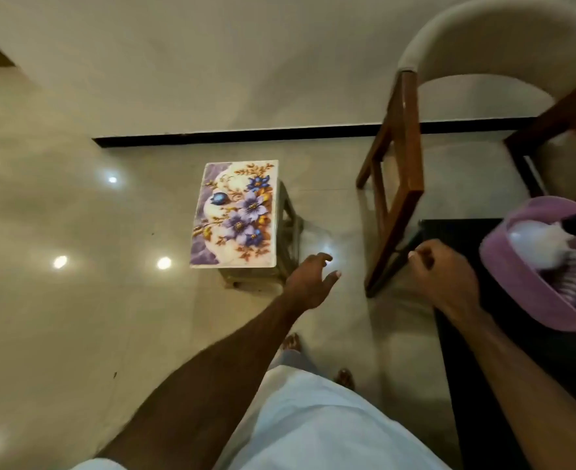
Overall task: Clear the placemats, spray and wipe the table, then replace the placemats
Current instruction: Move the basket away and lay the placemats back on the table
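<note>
A stool top (235, 213) is showing purple and blue flowers with gold leaves on cream; a cloth (530, 286) is showing pink; the table (476, 385) is showing black.

Home dining area. Polished floor tiles (76, 317) reflecting ceiling lights; wooden chair (398, 171) with cream upholstered back; dark table (466, 351) edge; small stool (235, 215) with floral top (purple blooms); black skirting (245, 137) along pale wall.
</note>
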